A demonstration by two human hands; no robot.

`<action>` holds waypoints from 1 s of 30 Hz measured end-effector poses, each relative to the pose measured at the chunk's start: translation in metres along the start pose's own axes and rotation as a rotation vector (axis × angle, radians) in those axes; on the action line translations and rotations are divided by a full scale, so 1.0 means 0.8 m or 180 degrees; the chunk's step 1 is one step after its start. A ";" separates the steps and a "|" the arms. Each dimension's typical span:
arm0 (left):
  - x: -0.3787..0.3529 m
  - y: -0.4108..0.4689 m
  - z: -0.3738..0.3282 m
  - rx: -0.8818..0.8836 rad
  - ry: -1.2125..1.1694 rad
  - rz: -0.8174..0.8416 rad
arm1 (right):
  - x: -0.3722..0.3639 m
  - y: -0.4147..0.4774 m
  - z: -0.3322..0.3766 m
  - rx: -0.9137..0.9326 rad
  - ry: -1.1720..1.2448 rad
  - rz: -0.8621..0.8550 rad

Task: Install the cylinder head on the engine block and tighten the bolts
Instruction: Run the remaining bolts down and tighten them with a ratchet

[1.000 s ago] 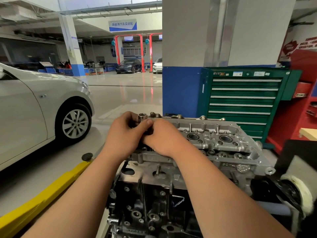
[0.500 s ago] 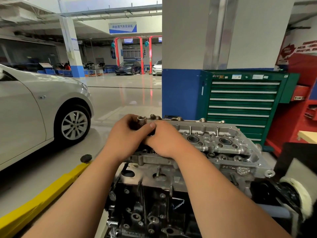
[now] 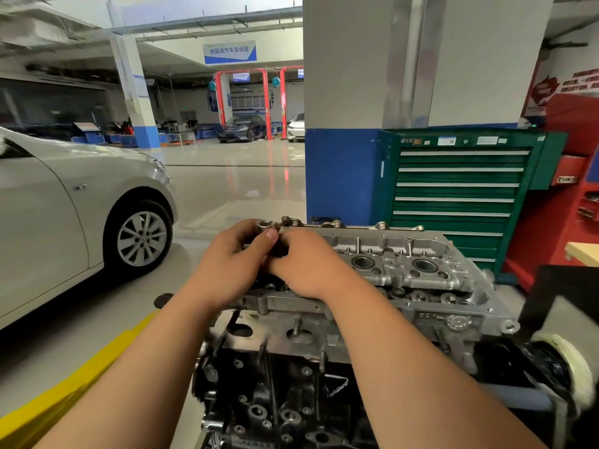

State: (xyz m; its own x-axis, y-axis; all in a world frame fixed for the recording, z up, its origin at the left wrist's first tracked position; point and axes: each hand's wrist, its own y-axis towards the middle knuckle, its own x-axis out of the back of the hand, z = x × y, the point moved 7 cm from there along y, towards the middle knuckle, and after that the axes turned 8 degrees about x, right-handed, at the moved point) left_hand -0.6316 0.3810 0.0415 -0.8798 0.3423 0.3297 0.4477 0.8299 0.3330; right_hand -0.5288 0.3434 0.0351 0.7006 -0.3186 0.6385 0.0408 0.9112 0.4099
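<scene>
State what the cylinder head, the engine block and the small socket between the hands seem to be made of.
Cylinder head: likely cast aluminium, matt silver-grey, grainy surface.
Engine block: probably cast metal, dark, dull, possibly painted or grimy.
Socket: probably chromed steel, bright mirror-like shine.

Silver over black
Under our left hand (image 3: 227, 270) and right hand (image 3: 306, 265) we see a silver-grey cylinder head (image 3: 421, 280) on a black engine block (image 3: 275, 403); leftward a silver car (image 3: 48, 215) and yellow beam (image 3: 64, 393), rightward a green cabinet (image 3: 453, 191) with white stripes.
</scene>
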 end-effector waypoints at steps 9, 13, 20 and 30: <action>0.011 -0.003 -0.005 -0.0275 0.0122 -0.0626 | 0.002 -0.004 0.004 -0.0086 0.0154 0.0058; 0.011 -0.007 -0.006 -0.0180 -0.0018 -0.0171 | 0.011 -0.007 -0.004 -0.0271 0.0405 -0.0136; -0.031 0.006 -0.015 0.0684 -0.0783 -0.0901 | 0.028 -0.008 -0.022 -0.0729 0.0663 -0.0980; -0.034 0.022 -0.008 0.1191 -0.0673 -0.0425 | 0.030 -0.010 -0.022 -0.0813 0.0686 -0.0998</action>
State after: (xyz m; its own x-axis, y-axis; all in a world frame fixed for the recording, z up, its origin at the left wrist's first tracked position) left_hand -0.5985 0.3830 0.0441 -0.9567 0.2715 0.1049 0.2735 0.9618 0.0052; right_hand -0.4996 0.3330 0.0353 0.7576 -0.5523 0.3480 0.4298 0.8233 0.3708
